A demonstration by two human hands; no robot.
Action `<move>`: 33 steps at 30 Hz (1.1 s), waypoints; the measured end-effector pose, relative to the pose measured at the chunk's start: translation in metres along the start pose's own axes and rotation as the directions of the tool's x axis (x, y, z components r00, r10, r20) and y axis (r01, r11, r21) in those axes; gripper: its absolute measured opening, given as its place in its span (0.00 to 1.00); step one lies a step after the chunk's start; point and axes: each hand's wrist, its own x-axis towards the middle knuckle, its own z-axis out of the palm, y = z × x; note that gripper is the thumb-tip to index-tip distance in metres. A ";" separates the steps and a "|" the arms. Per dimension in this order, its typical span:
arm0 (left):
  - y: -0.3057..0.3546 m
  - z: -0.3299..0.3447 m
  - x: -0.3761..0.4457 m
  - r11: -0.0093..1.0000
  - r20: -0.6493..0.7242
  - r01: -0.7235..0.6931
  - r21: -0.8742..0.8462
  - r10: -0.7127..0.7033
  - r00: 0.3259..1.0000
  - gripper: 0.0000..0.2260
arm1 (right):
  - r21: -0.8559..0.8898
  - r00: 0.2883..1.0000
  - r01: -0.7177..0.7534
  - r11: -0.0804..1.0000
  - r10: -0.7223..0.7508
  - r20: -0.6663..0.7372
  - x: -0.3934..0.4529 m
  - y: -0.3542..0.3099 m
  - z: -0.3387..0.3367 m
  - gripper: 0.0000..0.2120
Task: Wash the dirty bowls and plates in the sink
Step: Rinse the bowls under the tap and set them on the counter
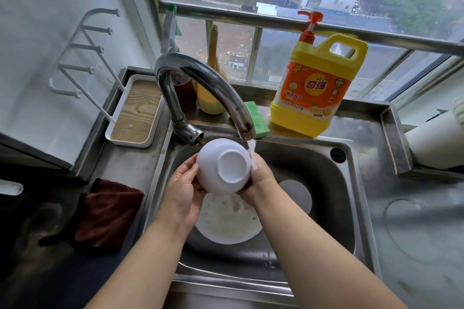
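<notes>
Here, over the steel sink point(326, 173), the left hand point(182, 198) and right hand point(258, 178) together grip an upturned white bowl point(224, 167) beside the faucet point(200, 83) stream, above a soiled plate point(226, 223) lying in the basin.

Both bare forearms reach forward and converge toward the middle of the view — the left from the lower left, the right from the lower right. The left hand point(182, 192) is turned palm inward, thumb up, its fingers curled around what it holds. The right hand point(259, 178) mirrors it from the other side — wet, its fingers mostly hidden, its wrist bent slightly inward.
</notes>
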 end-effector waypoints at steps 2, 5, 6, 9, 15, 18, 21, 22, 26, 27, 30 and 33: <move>-0.001 -0.002 0.000 0.999 -0.011 0.031 -0.009 -0.031 0.999 0.11 | -0.031 0.996 0.092 0.995 -0.092 -0.002 0.002 0.001 0.001 0.15; -0.003 -0.002 0.001 0.988 0.017 0.131 0.086 -0.133 0.991 0.12 | -0.233 0.950 0.303 0.924 -0.312 0.000 0.001 0.004 -0.006 0.13; -0.005 -0.001 0.000 0.973 0.034 0.184 0.136 -0.190 0.981 0.12 | -0.308 0.929 0.354 0.883 -0.370 0.007 -0.001 0.003 -0.010 0.14; -0.012 0.008 -0.002 0.906 0.017 0.360 0.221 -0.373 0.928 0.15 | -0.429 0.809 0.566 0.704 -0.574 0.126 -0.016 -0.004 -0.024 0.21; -0.018 0.026 0.000 0.800 0.155 0.546 0.251 -0.589 0.793 0.29 | -0.647 0.326 0.730 -0.219 -0.721 0.612 -0.028 0.002 -0.066 0.23; -0.018 0.034 0.001 0.789 0.167 0.506 0.348 -0.584 0.795 0.16 | -0.479 0.100 0.638 -0.602 -0.552 0.827 -0.027 0.009 -0.083 0.17; -0.020 0.030 0.009 0.814 0.164 0.359 0.457 -0.474 0.865 0.25 | -0.366 0.139 0.581 -0.727 -0.355 0.925 -0.024 0.013 -0.104 0.12; -0.020 0.029 0.011 0.814 0.178 0.291 0.502 -0.427 0.887 0.29 | -0.347 0.147 0.533 -0.772 -0.319 0.936 -0.023 0.013 -0.112 0.12; -0.020 0.027 0.010 0.846 0.314 0.155 0.510 -0.351 0.882 0.32 | -0.426 0.139 0.216 -0.879 -0.404 0.904 -0.020 0.003 -0.131 0.09; -0.024 0.029 0.009 0.865 0.322 0.142 0.482 -0.326 0.889 0.32 | -0.460 0.148 0.221 -0.860 -0.436 0.888 -0.019 0.004 -0.130 0.05; -0.046 0.040 0.001 0.918 0.222 0.135 0.373 -0.229 0.948 0.28 | -0.595 0.258 0.369 -0.714 -0.536 0.804 -0.015 0.019 -0.116 0.10; -0.049 0.042 0.002 0.893 0.104 0.168 0.417 -0.231 0.967 0.24 | -0.587 0.308 0.423 -0.690 -0.500 0.809 -0.013 0.024 -0.118 0.07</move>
